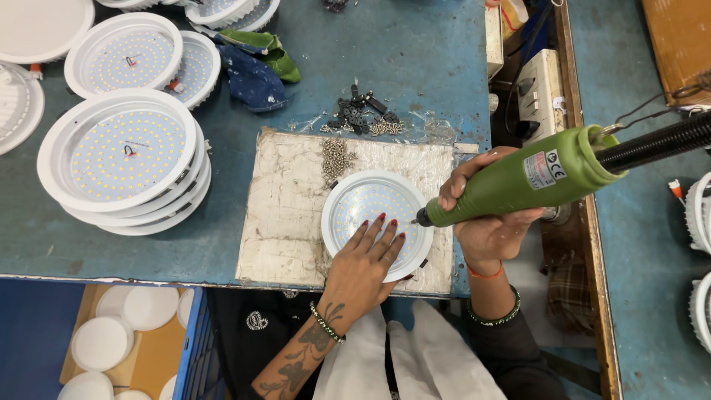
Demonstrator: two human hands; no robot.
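Centre-frame, left hand (pixel 368 255) lies flat, fingers spread, on round white LED downlight (pixel 378 222); right hand (pixel 485 211) grips green electric screwdriver (pixel 518 181), tip at rim. Stacked white downlights (pixel 122 159) fill the upper left.

A small rectangular label (pixel 545 169) is sitting on the side of the green screwdriver (pixel 518 183), near its rear end by the black coiled cable. It is showing a white ground with a red patch at one end and dark marks at the other. No packages, signs or screens are showing.
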